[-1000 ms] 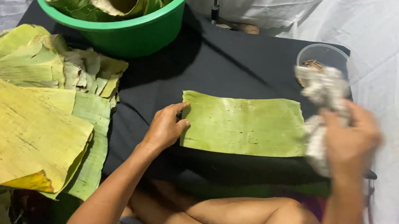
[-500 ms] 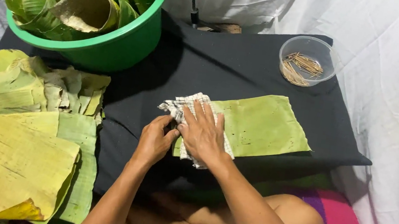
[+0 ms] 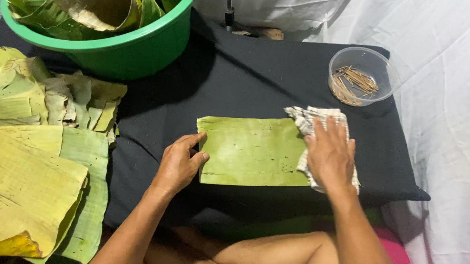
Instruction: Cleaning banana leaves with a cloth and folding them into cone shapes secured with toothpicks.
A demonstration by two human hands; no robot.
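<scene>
Near the front edge of the black worktop [image 3: 244, 82] lies a flat green leaf piece [image 3: 251, 151]. The step looks like wiping the leaf clean. The right hand [image 3: 329, 155] is spread flat, pressing a crumpled cloth [image 3: 314, 121] on the leaf's right end. The left hand [image 3: 180, 164] is half open, fingertips holding down the leaf's left edge. Next, the cloth likely needs to sweep across while the leaf stays pinned. A green tub [image 3: 133, 53] of leaves sits at the back left corner, a clear bowl [image 3: 360, 77] of sticks at the back right. A pile of leaves [image 3: 2, 175] lies to the left.
</scene>
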